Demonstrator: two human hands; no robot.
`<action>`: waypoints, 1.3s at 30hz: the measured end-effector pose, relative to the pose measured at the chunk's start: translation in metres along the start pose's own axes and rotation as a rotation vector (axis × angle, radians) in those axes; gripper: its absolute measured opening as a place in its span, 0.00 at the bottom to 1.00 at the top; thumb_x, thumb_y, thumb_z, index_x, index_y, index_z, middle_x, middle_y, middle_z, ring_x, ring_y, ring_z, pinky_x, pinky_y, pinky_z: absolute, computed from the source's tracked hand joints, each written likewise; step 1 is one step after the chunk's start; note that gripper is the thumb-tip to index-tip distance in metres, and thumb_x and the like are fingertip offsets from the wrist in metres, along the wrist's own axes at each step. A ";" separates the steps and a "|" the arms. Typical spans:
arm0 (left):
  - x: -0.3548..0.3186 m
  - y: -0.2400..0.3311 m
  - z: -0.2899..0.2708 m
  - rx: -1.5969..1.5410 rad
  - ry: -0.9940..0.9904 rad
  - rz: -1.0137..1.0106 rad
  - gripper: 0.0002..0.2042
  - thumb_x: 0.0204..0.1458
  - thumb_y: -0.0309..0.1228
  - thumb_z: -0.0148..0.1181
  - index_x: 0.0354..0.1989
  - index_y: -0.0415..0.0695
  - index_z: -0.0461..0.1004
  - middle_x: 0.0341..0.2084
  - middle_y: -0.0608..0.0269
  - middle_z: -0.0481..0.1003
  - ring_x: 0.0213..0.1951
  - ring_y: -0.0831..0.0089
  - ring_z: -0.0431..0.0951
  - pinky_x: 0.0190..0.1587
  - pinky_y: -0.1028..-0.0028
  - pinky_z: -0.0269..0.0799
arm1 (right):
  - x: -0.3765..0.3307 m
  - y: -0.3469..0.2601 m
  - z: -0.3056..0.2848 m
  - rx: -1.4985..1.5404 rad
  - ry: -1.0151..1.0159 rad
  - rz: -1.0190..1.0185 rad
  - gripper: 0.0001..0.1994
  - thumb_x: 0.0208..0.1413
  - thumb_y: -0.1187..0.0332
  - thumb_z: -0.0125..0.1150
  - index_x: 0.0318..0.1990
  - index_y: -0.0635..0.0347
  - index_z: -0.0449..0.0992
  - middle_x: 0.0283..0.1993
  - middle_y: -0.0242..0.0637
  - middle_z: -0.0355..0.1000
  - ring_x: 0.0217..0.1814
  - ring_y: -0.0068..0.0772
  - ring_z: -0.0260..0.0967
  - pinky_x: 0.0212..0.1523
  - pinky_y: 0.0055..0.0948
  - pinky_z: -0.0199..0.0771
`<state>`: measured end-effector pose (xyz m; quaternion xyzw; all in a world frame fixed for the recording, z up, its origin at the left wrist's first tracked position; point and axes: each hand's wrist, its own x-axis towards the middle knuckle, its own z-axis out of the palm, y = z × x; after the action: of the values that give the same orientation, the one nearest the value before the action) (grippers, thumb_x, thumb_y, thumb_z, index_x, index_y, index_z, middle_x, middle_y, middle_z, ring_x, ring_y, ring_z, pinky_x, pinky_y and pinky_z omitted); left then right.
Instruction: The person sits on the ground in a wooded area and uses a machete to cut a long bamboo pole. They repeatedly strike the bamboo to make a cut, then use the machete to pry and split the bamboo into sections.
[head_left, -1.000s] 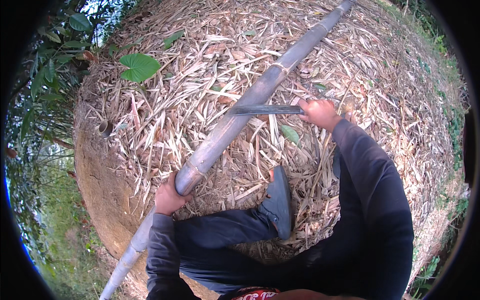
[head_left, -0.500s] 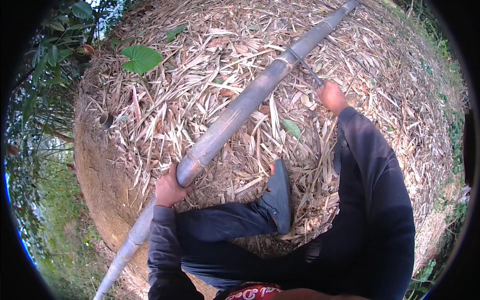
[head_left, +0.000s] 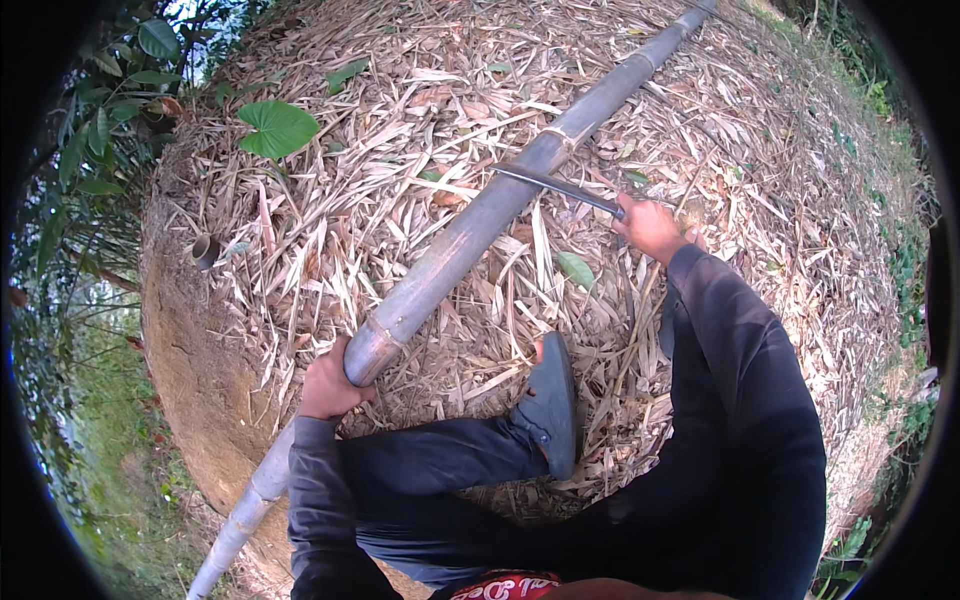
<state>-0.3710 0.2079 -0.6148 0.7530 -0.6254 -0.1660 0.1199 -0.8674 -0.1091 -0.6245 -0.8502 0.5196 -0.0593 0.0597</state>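
A long grey bamboo pole (head_left: 440, 270) slants from the far right toward the near left, over the dry leaves. My left hand (head_left: 332, 383) is wrapped round it just below a joint ring. A paler bamboo length (head_left: 250, 510) runs on beyond that hand to the lower left; the hand hides whether the two are one piece. In my right hand (head_left: 655, 228) is a machete (head_left: 570, 188), gripped by its handle. Its dark blade lies across the pole, on the near side of another joint ring, the tip reaching past the pole's left side.
My bent leg and grey shoe (head_left: 552, 405) are close beside the pole. Dry bamboo leaves (head_left: 400, 140) cover the sloping ground, with a bare earth bank (head_left: 190, 370) at left. A green heart-shaped leaf (head_left: 280, 130) and a short hollow stub (head_left: 206, 250) stand left of the pole.
The machete has moved nearer along the pole, from beyond the upper joint ring to this side of it. My right hand has come slightly lower and left; my left hand keeps its hold.
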 end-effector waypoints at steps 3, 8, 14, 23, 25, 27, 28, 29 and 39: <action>0.007 -0.003 0.004 -0.058 -0.049 0.017 0.41 0.28 0.38 0.77 0.58 0.40 0.70 0.35 0.39 0.81 0.41 0.44 0.83 0.46 0.54 0.79 | 0.012 0.017 0.001 0.163 0.111 0.277 0.18 0.60 0.59 0.64 0.47 0.64 0.75 0.36 0.53 0.80 0.42 0.59 0.79 0.46 0.51 0.78; 0.006 -0.017 -0.007 -0.066 -0.054 0.008 0.42 0.28 0.40 0.77 0.58 0.40 0.71 0.36 0.39 0.82 0.42 0.44 0.83 0.48 0.56 0.79 | -0.008 -0.003 -0.013 0.066 -0.026 0.113 0.17 0.59 0.59 0.65 0.46 0.65 0.76 0.36 0.54 0.80 0.42 0.56 0.79 0.45 0.49 0.78; 0.007 -0.016 0.003 -0.147 -0.074 -0.011 0.43 0.27 0.39 0.77 0.59 0.39 0.71 0.37 0.38 0.81 0.43 0.44 0.83 0.50 0.57 0.79 | -0.004 0.006 -0.009 0.076 0.014 0.236 0.18 0.61 0.59 0.62 0.50 0.63 0.74 0.34 0.52 0.80 0.40 0.58 0.79 0.44 0.52 0.78; 0.006 -0.025 0.000 -0.148 -0.103 -0.023 0.44 0.26 0.38 0.78 0.60 0.38 0.70 0.39 0.38 0.81 0.45 0.45 0.83 0.51 0.58 0.78 | -0.001 -0.004 -0.009 0.031 -0.048 0.173 0.16 0.61 0.61 0.62 0.49 0.64 0.72 0.38 0.55 0.80 0.44 0.61 0.79 0.48 0.54 0.78; 0.013 -0.023 0.004 -0.182 -0.126 -0.012 0.44 0.26 0.38 0.79 0.59 0.39 0.70 0.39 0.38 0.81 0.45 0.45 0.83 0.51 0.58 0.78 | -0.010 -0.002 -0.014 0.010 0.008 0.158 0.17 0.61 0.60 0.61 0.48 0.64 0.72 0.36 0.55 0.79 0.43 0.61 0.79 0.48 0.55 0.78; 0.014 -0.023 0.006 -0.191 -0.124 -0.004 0.43 0.26 0.38 0.79 0.58 0.39 0.71 0.40 0.38 0.81 0.46 0.45 0.83 0.51 0.58 0.77 | 0.013 0.010 -0.014 0.053 0.118 0.179 0.18 0.61 0.57 0.61 0.51 0.62 0.72 0.35 0.54 0.79 0.41 0.61 0.79 0.46 0.56 0.78; 0.012 -0.023 0.007 -0.182 -0.111 -0.001 0.43 0.26 0.38 0.79 0.58 0.39 0.71 0.40 0.38 0.81 0.45 0.45 0.83 0.51 0.58 0.77 | 0.018 0.010 -0.021 0.017 0.088 0.165 0.17 0.62 0.58 0.60 0.50 0.62 0.71 0.35 0.55 0.79 0.41 0.62 0.79 0.46 0.56 0.78; 0.011 -0.023 0.006 -0.174 -0.097 0.002 0.43 0.26 0.38 0.79 0.57 0.39 0.71 0.40 0.38 0.81 0.45 0.45 0.83 0.50 0.58 0.77 | 0.018 0.004 -0.020 -0.015 0.064 0.137 0.16 0.62 0.59 0.60 0.49 0.62 0.72 0.35 0.56 0.79 0.40 0.62 0.79 0.46 0.55 0.79; 0.007 -0.024 0.007 -0.175 -0.086 0.002 0.43 0.27 0.37 0.79 0.59 0.38 0.70 0.39 0.37 0.81 0.46 0.46 0.83 0.51 0.59 0.78 | 0.029 -0.014 -0.009 -0.059 0.018 0.019 0.17 0.61 0.61 0.62 0.50 0.64 0.73 0.35 0.54 0.80 0.40 0.60 0.79 0.44 0.55 0.79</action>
<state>-0.3512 0.2055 -0.6310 0.7313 -0.6136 -0.2521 0.1586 -0.8435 -0.1294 -0.6123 -0.8461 0.5297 -0.0508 0.0305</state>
